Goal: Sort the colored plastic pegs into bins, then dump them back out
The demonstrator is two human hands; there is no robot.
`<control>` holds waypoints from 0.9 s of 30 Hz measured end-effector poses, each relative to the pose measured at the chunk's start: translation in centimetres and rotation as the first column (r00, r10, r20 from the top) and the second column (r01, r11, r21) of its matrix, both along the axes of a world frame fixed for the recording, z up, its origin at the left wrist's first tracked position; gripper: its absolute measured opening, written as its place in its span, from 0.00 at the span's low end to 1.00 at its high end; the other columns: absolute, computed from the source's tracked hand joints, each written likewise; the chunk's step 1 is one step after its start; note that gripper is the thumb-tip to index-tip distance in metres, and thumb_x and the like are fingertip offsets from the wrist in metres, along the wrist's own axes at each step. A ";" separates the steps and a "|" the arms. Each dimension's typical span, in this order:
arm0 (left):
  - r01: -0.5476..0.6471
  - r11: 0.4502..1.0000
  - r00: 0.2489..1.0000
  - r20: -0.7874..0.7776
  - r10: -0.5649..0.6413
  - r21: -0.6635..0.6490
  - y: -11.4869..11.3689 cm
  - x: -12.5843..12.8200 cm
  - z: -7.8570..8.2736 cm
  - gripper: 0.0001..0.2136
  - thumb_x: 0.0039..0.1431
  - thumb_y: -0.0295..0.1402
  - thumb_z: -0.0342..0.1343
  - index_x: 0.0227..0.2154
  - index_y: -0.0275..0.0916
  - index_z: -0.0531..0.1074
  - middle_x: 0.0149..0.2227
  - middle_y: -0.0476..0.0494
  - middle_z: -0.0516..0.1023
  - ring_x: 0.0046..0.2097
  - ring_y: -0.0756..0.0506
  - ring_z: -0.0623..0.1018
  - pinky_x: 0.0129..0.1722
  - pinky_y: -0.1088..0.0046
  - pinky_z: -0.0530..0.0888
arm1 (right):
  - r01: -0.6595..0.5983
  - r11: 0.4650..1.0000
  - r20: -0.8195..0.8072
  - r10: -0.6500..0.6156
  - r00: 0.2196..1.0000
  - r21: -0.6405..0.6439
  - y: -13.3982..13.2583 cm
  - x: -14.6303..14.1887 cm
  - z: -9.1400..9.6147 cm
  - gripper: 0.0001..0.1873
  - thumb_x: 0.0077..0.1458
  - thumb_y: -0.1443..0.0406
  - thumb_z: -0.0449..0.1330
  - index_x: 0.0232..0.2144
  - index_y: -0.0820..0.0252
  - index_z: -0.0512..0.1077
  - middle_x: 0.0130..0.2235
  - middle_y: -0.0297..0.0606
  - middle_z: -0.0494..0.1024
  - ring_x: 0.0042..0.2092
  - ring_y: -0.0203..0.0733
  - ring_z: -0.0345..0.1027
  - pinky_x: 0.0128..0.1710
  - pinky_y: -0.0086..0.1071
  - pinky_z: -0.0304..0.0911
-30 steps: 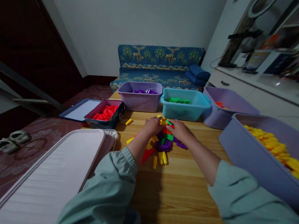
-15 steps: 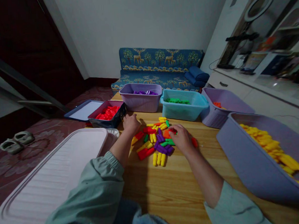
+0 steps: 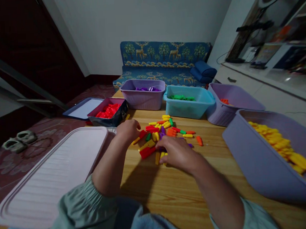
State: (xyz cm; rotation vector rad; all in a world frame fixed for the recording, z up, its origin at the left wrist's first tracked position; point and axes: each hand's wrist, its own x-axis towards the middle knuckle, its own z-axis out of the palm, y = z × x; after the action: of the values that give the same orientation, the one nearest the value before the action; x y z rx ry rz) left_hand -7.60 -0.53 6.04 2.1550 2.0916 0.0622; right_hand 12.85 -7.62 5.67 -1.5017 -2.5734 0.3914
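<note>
A loose pile of small plastic pieces in yellow, red, purple, green and orange lies on the wooden table. Over the pile's near side, my right hand reaches down, thumb and fingers apart around yellow and purple pieces; it partly covers them. My left hand hovers at the pile's left edge, beside a red and a yellow piece, fingers loosely bent and apart. No piece shows in it, though its thumb side is hidden.
Along the back stand a tin of red pieces, a purple bin, a turquoise bin and another purple bin. A large bin of yellow pieces stands right. A pale lid lies left.
My right hand has moved left and nearer me, from the pile's right side to its near side, uncovering pieces there. My left hand has drawn back from beside the tin.
</note>
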 end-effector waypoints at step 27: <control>0.181 0.975 -0.259 0.950 0.174 -0.129 -2.5 6.1 -4.7 0.16 0.43 0.37 0.66 0.33 0.33 0.75 0.28 0.45 0.77 0.27 0.52 0.75 0.29 0.76 0.74 | 0.242 0.883 -0.781 -0.468 0.412 -0.402 4.1 1.9 -4.8 0.07 0.41 0.68 0.60 0.28 0.59 0.67 0.22 0.27 0.71 0.21 0.32 0.66 0.19 0.25 0.61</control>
State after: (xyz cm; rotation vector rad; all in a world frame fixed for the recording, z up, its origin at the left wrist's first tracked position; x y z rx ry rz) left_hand -1.48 -2.99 1.37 0.9150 0.8133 1.1311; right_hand 14.72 -3.56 0.91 -1.3335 -1.3735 1.0843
